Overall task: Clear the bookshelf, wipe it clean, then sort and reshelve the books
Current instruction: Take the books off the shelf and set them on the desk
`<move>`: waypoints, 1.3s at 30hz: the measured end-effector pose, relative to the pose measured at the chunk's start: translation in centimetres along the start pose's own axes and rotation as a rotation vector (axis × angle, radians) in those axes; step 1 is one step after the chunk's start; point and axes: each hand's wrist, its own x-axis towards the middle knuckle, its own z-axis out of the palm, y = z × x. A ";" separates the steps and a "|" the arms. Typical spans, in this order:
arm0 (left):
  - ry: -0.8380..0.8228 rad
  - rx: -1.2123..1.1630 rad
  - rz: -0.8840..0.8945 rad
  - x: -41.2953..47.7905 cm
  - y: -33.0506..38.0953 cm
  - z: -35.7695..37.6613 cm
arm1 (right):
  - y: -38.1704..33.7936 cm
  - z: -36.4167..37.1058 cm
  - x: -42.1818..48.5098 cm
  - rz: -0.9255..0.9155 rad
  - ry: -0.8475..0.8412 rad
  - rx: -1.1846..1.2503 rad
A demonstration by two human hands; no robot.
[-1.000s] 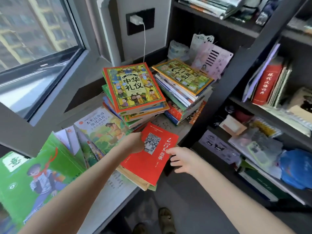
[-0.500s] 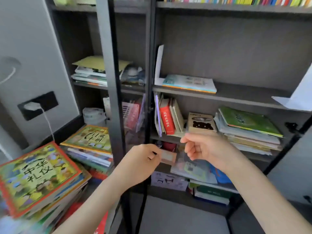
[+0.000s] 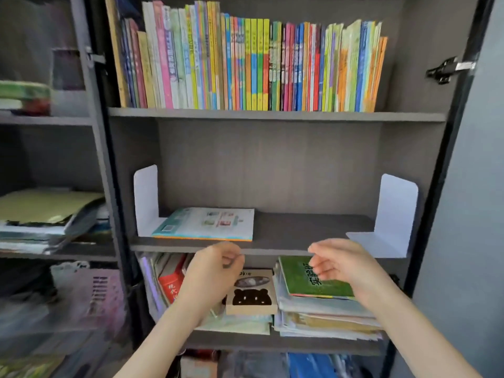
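the view swings from the piles to the shelf [image 3: 300, 231]. the left hand [image 3: 215, 268] and right hand [image 3: 345, 266] hover empty, loosely curled, near its last book [image 3: 207, 225].

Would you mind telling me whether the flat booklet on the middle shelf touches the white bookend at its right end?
Apart. The head view shows bare shelf between the booklet and the right bookend.

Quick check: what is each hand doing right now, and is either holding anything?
Left hand: open, fingers loosely curled, holding nothing.
Right hand: open, fingers relaxed, holding nothing.
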 end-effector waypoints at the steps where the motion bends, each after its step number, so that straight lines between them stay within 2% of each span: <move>1: 0.008 0.063 0.013 1.2 -0.4 0.7 | 0.6 -0.4 1.0 0.000 0.006 -0.019; 4: 0.031 0.297 0.066 5.1 -3.2 2.6 | 2.5 -0.7 3.8 -0.019 -0.012 -0.113; 6: -0.020 0.412 0.102 7.4 -5.4 2.9 | 3.6 0.1 5.5 -0.074 -0.039 -0.256; 9: -0.107 0.544 0.165 11.1 -9.0 2.6 | 5.2 2.5 8.7 -0.273 -0.097 -0.566; 13: -0.271 0.731 0.132 16.6 -13.2 1.4 | 5.0 6.8 14.5 -0.560 -0.056 -0.938; 17: -0.484 0.792 0.064 20.8 -16.8 0.7 | 4.7 11.2 21.3 -0.539 -0.219 -1.114; 21: -0.452 0.806 0.182 22.6 -19.0 0.8 | 5.0 13.2 26.5 -0.531 -0.473 -1.319; 24: -0.429 0.836 0.308 22.8 -19.9 0.8 | 5.4 13.5 27.8 -0.746 -0.508 -1.550; 26: -0.333 0.825 0.418 23.0 -21.0 0.8 | 5.5 13.9 28.0 -0.944 -0.480 -1.671; 28: -0.264 0.797 0.492 23.2 -22.0 0.5 | 5.5 14.3 28.0 -1.058 -0.479 -1.658; 31: -0.209 0.751 0.564 23.5 -22.5 0.2 | 5.3 14.3 28.1 -1.076 -0.443 -1.579; 34: -0.163 0.692 0.529 23.3 -21.8 -0.3 | 4.4 13.7 27.6 -1.116 -0.308 -1.497; 39: 0.080 0.579 0.596 22.9 -18.0 -1.8 | 0.6 11.0 23.4 -1.267 -0.054 -1.356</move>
